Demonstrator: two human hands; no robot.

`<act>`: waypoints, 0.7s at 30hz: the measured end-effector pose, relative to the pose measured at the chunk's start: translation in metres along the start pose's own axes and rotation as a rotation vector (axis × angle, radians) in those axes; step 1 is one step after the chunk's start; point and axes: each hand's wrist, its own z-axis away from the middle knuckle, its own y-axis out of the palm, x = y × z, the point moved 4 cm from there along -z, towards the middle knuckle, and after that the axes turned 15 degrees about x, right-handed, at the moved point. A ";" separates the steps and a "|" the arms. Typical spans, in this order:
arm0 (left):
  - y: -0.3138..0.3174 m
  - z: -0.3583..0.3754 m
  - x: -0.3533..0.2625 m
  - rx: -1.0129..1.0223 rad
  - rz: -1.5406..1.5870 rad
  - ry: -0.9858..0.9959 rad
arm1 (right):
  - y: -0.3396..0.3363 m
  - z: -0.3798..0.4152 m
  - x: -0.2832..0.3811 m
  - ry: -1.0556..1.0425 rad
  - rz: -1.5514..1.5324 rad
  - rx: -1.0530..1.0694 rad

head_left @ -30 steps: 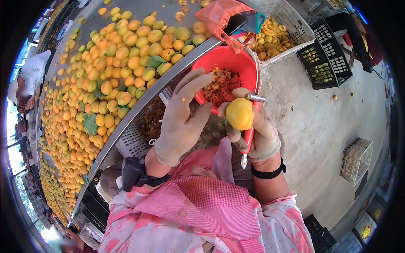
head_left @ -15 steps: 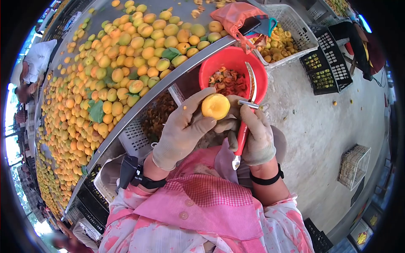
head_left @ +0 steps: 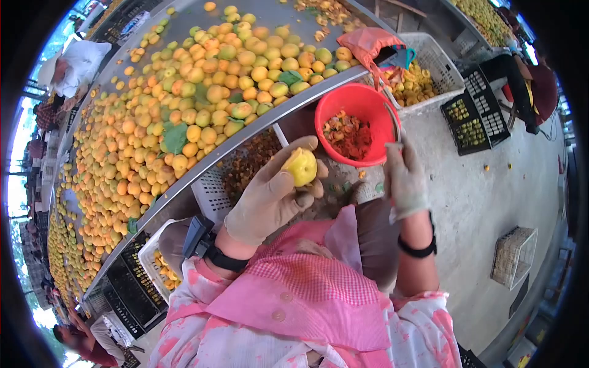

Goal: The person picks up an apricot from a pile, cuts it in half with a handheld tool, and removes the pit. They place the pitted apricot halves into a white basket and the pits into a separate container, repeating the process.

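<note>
In my gloved left hand (head_left: 270, 199) is a yellow apricot (head_left: 302, 167) with cut, bare flesh; thumb and fingers wrap round it. My gloved right hand (head_left: 406, 183), well apart to the right, is closed round a curved knife (head_left: 394, 119). Its blade points up past the bucket's right rim, and the hand hides most of its red handle. Beyond both hands stands a red bucket (head_left: 334, 95) with orange and reddish fruit scraps (head_left: 348, 136) inside.
A metal-edged table (head_left: 288, 109) heaped with apricots (head_left: 202, 92) runs along the left. An orange bag (head_left: 368, 43) lies at its corner, beside a white crate (head_left: 445, 67) of cut fruit. Black crates (head_left: 485, 104) and a wire-like basket (head_left: 515, 256) stand right. Other people sit nearby.
My hands have moved apart: the right went right with the knife, away from the apricot. The left turned the apricot. The view has shifted, and the bucket now shows more fully.
</note>
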 end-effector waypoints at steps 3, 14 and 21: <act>0.008 0.020 -0.005 -0.024 -0.109 0.027 | 0.042 0.035 0.005 -0.160 -0.036 0.063; 0.032 0.094 -0.029 -0.192 -0.521 0.069 | 0.134 0.117 0.031 -0.723 0.464 0.423; 0.053 0.127 -0.047 -0.286 -0.921 0.045 | 0.157 0.131 0.035 -0.463 0.364 0.605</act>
